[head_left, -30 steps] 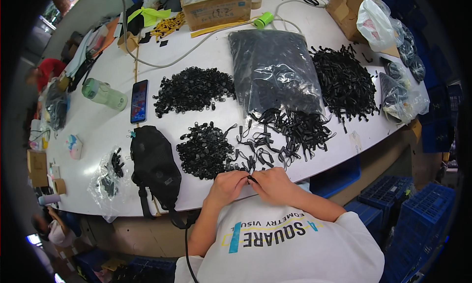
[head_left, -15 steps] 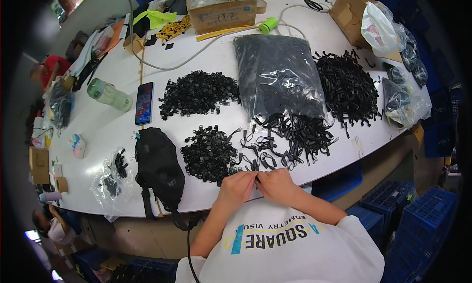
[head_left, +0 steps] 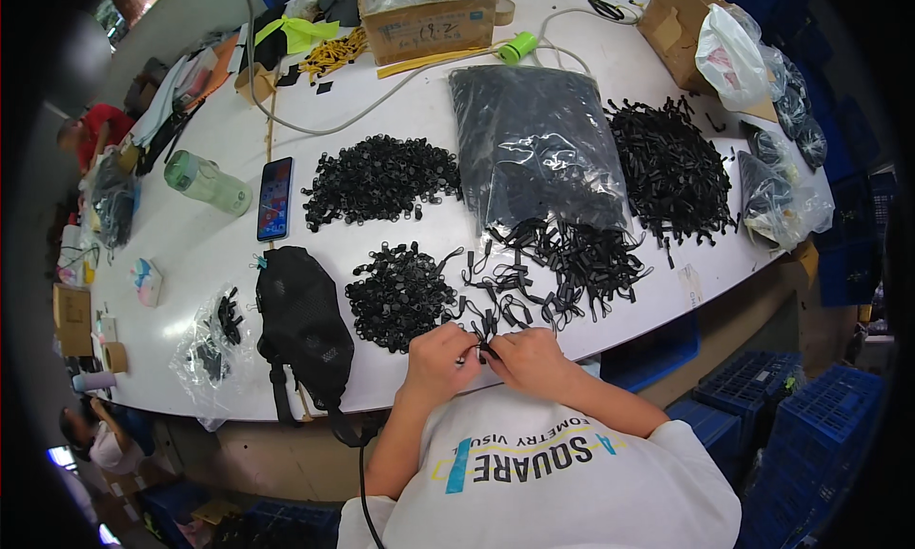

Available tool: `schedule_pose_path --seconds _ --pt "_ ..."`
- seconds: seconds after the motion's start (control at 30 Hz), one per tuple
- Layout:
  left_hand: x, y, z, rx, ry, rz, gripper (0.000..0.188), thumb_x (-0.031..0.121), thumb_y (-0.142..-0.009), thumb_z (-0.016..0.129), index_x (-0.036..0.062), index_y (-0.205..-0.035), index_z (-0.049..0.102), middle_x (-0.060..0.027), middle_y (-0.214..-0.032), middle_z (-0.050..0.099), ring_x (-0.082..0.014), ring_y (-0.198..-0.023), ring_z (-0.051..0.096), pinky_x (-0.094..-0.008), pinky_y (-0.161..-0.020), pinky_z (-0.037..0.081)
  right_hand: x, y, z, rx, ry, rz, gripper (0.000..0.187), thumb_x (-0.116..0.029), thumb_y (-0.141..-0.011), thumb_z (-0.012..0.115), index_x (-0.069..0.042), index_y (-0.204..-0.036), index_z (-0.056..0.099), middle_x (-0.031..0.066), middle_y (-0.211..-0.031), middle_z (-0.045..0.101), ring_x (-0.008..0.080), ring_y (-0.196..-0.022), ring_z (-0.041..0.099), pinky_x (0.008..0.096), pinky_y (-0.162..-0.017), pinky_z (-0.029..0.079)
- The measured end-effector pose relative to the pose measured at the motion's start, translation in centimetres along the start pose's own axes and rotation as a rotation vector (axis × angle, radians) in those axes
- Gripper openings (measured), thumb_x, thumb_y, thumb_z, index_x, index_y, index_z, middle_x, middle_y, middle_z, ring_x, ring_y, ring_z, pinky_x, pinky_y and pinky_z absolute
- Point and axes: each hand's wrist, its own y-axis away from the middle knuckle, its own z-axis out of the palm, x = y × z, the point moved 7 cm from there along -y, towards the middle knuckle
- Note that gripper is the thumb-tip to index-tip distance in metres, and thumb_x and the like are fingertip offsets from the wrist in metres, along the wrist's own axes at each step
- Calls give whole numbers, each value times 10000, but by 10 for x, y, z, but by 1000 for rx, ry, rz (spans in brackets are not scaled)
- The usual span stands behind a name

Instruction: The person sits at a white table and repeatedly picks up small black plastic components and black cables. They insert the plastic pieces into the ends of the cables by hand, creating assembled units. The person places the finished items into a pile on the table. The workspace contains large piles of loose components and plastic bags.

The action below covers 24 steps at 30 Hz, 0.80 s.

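At the table's near edge my left hand [head_left: 440, 366] and my right hand [head_left: 529, 362] are close together, fingers pinched. Between the fingertips shows a small black cord pull [head_left: 487, 350], partly hidden; both hands appear to grip it. Just beyond them lie loose black cord pulls [head_left: 515, 280] with thin loops, spreading into a denser heap at the right. To the left of these is a pile of small round black plastic pieces [head_left: 396, 296]. A larger pile of similar pieces [head_left: 381, 179] sits farther back.
A clear plastic bag [head_left: 538, 149] of black parts lies behind the cord pulls, with another black heap [head_left: 672, 168] to its right. On the left are a black pouch [head_left: 303, 325], a phone [head_left: 274, 198] and a green bottle [head_left: 208, 182]. A cardboard box [head_left: 429, 32] stands at the back.
My hands have parted slightly, the left shifting a little to the left. More of the black piece now shows between the fingertips.
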Motion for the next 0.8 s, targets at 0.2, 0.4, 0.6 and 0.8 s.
schedule_pose_path --seconds 0.2,0.4,0.6,0.8 --pt "7 8 13 -22 1113 -153 139 18 -719 738 27 -840 670 -18 -847 496 -101 -771 499 -219 -655 386 -17 -1 -22 121 -103 -152 220 -154 -674 721 -83 -650 514 51 -555 526 248 -471 543 355 -462 426" --pt "21 9 -4 182 605 -126 253 -30 -600 820 7 -808 681 -41 -813 512 -137 -725 491 -263 -610 383 -24 -5 -28 162 -10 -124 202 -157 -638 711 -100 -626 518 37 -549 546 218 -465 562 334 -448 420" --pt "36 12 -12 352 498 43 205 -131 -652 744 -21 -805 663 -58 -782 523 -172 -653 496 -275 -572 391 -18 -4 -30 182 -200 -60 187 -156 -681 715 -75 -668 547 77 -513 539 266 -449 562 377 -428 425" --pt "35 6 -18 411 4 225 191 -147 -703 699 -27 -843 649 -79 -783 530 -208 -679 526 -299 -585 429 -6 1 -17 63 -517 69 186 -148 -845 638 -52 -712 550 97 -503 527 288 -423 532 396 -417 394"
